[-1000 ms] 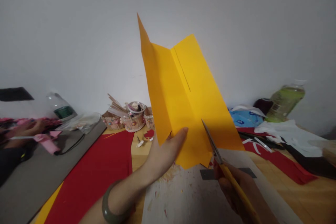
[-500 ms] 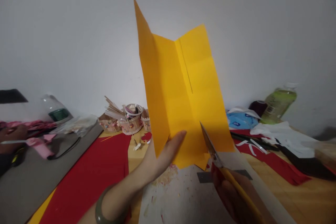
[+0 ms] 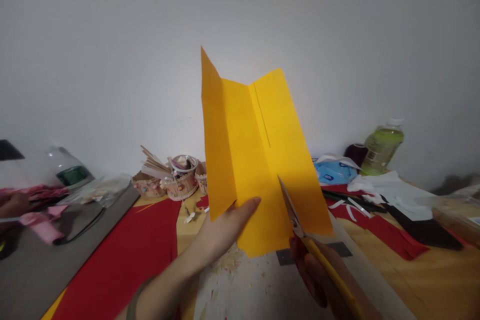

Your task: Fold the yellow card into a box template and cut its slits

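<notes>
A folded yellow sheet of paper (image 3: pixel 247 160) stands upright above the table, creased lengthwise, with a dark line or slit running down its upper right panel. Gripping its lower left part is my left hand (image 3: pixel 228 222), thumb across the front and the other fingers hidden behind. My right hand (image 3: pixel 315 265) is closed round the yellow handles of a pair of scissors (image 3: pixel 296 217). The blades point up along the lower right panel and overlap the paper; whether the edge lies between them I cannot tell.
Red paper (image 3: pixel 127 255) lies at left beside a grey mat (image 3: pixel 93 240). Decorated baskets (image 3: pixel 182 185) stand by the wall. A green drink bottle (image 3: pixel 382 147), blue packet (image 3: pixel 335 172) and white scraps are at right. Another person's hand (image 3: pixel 13 205) shows at far left, near a pink tool (image 3: pixel 41 227).
The paper and both hands sit lower in view, and the paper's top has come down. The scissors have shifted slightly left, still against the lower right panel. The camera view has moved a little.
</notes>
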The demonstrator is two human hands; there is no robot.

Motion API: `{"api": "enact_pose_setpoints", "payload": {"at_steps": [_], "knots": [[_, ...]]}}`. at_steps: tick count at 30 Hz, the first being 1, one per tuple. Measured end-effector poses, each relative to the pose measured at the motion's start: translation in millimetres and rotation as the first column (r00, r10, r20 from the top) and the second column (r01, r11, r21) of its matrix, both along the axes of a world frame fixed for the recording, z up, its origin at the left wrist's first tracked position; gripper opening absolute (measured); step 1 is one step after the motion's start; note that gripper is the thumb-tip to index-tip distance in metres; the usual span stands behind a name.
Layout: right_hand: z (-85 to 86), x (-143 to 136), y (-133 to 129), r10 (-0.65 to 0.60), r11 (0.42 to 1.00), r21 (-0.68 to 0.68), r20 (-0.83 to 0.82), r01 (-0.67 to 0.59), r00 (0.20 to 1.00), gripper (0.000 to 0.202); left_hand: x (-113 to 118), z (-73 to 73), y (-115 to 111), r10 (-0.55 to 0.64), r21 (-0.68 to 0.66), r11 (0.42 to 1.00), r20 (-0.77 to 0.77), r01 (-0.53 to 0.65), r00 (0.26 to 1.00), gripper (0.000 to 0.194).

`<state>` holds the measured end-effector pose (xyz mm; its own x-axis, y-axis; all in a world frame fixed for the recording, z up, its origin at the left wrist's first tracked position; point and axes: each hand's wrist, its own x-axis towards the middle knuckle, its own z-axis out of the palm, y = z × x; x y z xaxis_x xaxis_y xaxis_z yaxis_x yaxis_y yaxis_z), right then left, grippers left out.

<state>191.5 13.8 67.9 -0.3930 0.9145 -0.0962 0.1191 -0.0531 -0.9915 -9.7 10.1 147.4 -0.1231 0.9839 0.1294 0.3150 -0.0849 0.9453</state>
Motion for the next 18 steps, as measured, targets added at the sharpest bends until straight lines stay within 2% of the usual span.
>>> {"api": "enact_pose_setpoints", "payload": {"at_steps": [5, 10, 13, 18], "knots": [[6.6, 0.8, -0.7, 0.056, 0.997, -0.046, 0.000, -0.056, 0.998, 0.047, -1.7, -0.4, 1.0, 0.026, -0.001, 1.000, -0.044, -0.026, 0.999, 0.026], [-3.7, -7.0, -4.2, -0.055, 0.998, 0.020, -0.005, 0.055, 0.998, 0.046, -2.6, -3.5, 1.6, 0.006, -0.017, 1.000, -0.043, -0.006, 0.999, 0.027], [-8.1, -9.0, -5.6, -0.068, 0.997, 0.026, -0.017, 0.069, 0.998, 0.048, -2.8, -5.8, 1.9, -0.015, -0.002, 1.000, -0.017, 0.015, 1.000, 0.029], [1.9, -3.1, -2.2, -0.018, 1.000, -0.020, -0.018, 0.017, 1.000, 0.047, -2.8, -6.4, 0.8, 0.032, -0.030, 0.999, -0.029, -0.033, 0.999, 0.030]]}}
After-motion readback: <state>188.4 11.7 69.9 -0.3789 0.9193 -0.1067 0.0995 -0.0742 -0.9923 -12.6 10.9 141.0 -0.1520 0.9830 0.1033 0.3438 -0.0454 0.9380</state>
